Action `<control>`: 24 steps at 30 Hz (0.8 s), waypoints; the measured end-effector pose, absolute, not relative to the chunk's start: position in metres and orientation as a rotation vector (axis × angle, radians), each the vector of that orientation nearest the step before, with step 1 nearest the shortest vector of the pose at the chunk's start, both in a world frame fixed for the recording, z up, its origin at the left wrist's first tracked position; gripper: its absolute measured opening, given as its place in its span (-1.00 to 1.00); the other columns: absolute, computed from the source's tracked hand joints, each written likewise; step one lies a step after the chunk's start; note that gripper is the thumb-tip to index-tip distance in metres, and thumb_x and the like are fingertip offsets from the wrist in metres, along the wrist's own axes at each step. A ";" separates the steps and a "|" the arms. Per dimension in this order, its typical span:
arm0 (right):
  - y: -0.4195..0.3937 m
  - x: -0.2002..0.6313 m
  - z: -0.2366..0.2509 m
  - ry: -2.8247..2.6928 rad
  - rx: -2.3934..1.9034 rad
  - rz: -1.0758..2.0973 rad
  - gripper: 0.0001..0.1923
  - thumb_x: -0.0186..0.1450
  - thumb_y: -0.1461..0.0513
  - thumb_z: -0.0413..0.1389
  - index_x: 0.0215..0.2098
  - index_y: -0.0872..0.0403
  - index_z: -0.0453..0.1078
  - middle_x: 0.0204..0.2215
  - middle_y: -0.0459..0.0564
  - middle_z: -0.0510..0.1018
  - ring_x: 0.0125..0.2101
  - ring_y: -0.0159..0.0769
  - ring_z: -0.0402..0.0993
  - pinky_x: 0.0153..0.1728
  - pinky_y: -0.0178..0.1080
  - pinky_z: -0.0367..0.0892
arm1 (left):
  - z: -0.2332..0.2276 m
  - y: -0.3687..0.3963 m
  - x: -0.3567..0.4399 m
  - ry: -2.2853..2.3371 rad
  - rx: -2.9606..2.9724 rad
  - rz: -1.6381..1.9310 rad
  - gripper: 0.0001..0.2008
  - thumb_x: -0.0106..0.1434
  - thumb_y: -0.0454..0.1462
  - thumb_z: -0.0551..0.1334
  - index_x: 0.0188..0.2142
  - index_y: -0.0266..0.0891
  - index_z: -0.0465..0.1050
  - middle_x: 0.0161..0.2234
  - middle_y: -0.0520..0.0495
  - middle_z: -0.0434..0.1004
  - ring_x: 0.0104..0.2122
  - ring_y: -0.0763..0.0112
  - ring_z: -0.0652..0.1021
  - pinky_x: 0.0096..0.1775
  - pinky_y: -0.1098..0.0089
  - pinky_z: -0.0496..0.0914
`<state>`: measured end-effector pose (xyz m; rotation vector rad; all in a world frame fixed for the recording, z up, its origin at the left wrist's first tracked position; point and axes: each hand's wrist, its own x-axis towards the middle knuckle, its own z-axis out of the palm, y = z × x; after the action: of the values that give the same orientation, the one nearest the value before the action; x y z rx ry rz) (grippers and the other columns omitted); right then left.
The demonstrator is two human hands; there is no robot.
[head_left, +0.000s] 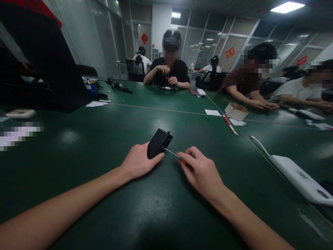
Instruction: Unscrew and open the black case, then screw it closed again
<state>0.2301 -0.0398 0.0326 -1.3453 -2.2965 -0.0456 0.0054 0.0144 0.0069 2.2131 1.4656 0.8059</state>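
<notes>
My left hand [140, 161] is closed around a black box-shaped device [156, 143], its thumb along the near side. The device is tilted, with a small knob or stub showing at its upper right end. In my right hand [199, 168] is a screwdriver [171, 152] with a thin metal shaft and a red handle mostly hidden by the fingers. The shaft points left and its tip meets the right side of the device. What lies under the tip is too small to make out. Both hands are low over the green table [125, 215].
A white power bank [299, 177] with a strap lies at right. Farther back are an open cardboard box [236, 111], a red stick-like item [230, 125] and papers [213, 112]. A large black panel [47, 59] stands at left. Several people sit around the table.
</notes>
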 end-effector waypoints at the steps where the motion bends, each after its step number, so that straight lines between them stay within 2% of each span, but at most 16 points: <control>1: -0.038 0.227 0.031 -2.231 -1.339 0.132 -0.80 0.38 0.29 0.06 -0.08 0.09 0.49 -0.26 0.03 0.48 -0.33 -0.30 0.44 -0.30 -0.28 0.36 | 0.008 0.014 0.005 1.454 2.186 0.800 -0.60 0.25 0.07 0.17 -0.39 -0.23 0.44 -0.44 -0.07 0.55 -0.45 0.25 0.51 -0.41 0.34 0.26; 3: -0.035 0.221 0.027 -2.080 -1.349 0.435 -0.90 0.34 0.23 0.14 -0.32 0.09 0.46 -0.38 -0.05 0.47 -0.36 -0.31 0.43 -0.29 -0.27 0.34 | 0.010 0.013 0.003 1.404 2.103 0.815 -0.58 0.26 0.07 0.15 -0.39 -0.24 0.44 -0.43 -0.08 0.54 -0.44 0.25 0.51 -0.39 0.34 0.27; 6: -0.035 0.213 0.023 -1.841 -1.336 0.783 -0.67 0.32 0.15 0.14 -0.55 0.06 0.21 -0.48 -0.11 0.44 -0.45 -0.35 0.35 -0.37 -0.28 0.29 | 0.012 0.010 0.002 1.253 1.908 0.875 -0.52 0.31 0.11 0.07 -0.31 -0.26 0.45 -0.35 -0.11 0.55 -0.33 0.20 0.53 -0.31 0.32 0.33; 9: -0.039 0.208 0.024 -1.664 -1.216 1.019 -0.61 0.30 0.13 0.15 -0.57 0.04 0.08 -0.23 -0.02 0.54 -0.47 -0.41 0.31 -0.40 -0.29 0.26 | 0.012 0.002 0.006 1.083 1.786 0.882 -0.47 0.35 0.12 -0.02 -0.22 -0.27 0.46 -0.25 -0.16 0.56 -0.17 0.14 0.54 -0.18 0.28 0.37; 11: -0.041 0.207 0.024 -1.609 -1.187 1.110 -0.58 0.26 0.13 0.19 -0.57 0.04 0.04 -0.13 0.01 0.53 -0.52 -0.45 0.27 -0.47 -0.30 0.22 | 0.011 -0.004 0.010 0.995 1.800 0.901 -0.50 0.34 0.11 0.04 -0.14 -0.26 0.46 -0.16 -0.16 0.56 -0.11 0.14 0.53 -0.10 0.26 0.37; 14: -0.039 0.207 0.020 -1.543 -1.178 1.173 -0.54 0.22 0.11 0.22 -0.57 0.03 0.02 -0.30 -0.03 0.53 -0.54 -0.45 0.23 -0.51 -0.33 0.18 | 0.008 -0.011 0.015 0.885 1.833 0.909 -0.54 0.36 0.04 0.06 0.01 -0.22 0.43 -0.02 -0.15 0.53 -0.05 0.16 0.51 -0.01 0.26 0.35; 16: -0.036 0.209 0.016 -1.507 -1.183 1.181 -0.54 0.20 0.09 0.24 -0.56 0.02 0.02 -0.49 -0.13 0.42 -0.57 -0.45 0.18 -0.53 -0.34 0.14 | 0.006 -0.013 0.017 0.876 1.854 0.907 -0.55 0.39 0.01 0.03 0.06 -0.21 0.41 0.02 -0.16 0.51 -0.01 0.16 0.50 0.02 0.24 0.35; 18: -0.033 0.211 0.011 -1.513 -1.207 1.184 -0.54 0.19 0.08 0.26 -0.55 0.01 0.04 -0.59 -0.21 0.27 -0.59 -0.45 0.12 -0.56 -0.36 0.09 | 0.003 -0.014 0.018 0.903 1.903 0.899 -0.57 0.39 -0.02 0.06 0.08 -0.21 0.39 0.05 -0.17 0.49 0.02 0.16 0.48 0.06 0.22 0.33; 20: -0.030 0.212 0.008 -1.542 -1.235 1.196 -0.54 0.18 0.09 0.28 -0.53 0.01 0.05 -0.62 -0.24 0.20 -0.60 -0.46 0.09 -0.57 -0.36 0.05 | 0.001 -0.013 0.018 0.937 1.967 0.886 -0.58 0.37 -0.05 0.11 0.11 -0.20 0.36 0.07 -0.16 0.47 0.04 0.16 0.46 0.09 0.20 0.31; 24: -0.030 0.212 0.004 -1.548 -1.269 1.202 -0.55 0.20 0.07 0.25 -0.52 0.01 0.04 -0.60 -0.23 0.22 -0.59 -0.45 0.11 -0.58 -0.36 0.04 | -0.002 -0.010 0.017 0.965 2.030 0.865 -0.57 0.37 -0.06 0.12 0.15 -0.17 0.32 0.11 -0.14 0.43 0.09 0.17 0.43 0.14 0.18 0.27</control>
<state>0.2116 -0.0299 0.0042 -1.2688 -1.5484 1.2025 0.0170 -0.0097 -0.0019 2.0299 0.9651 0.8653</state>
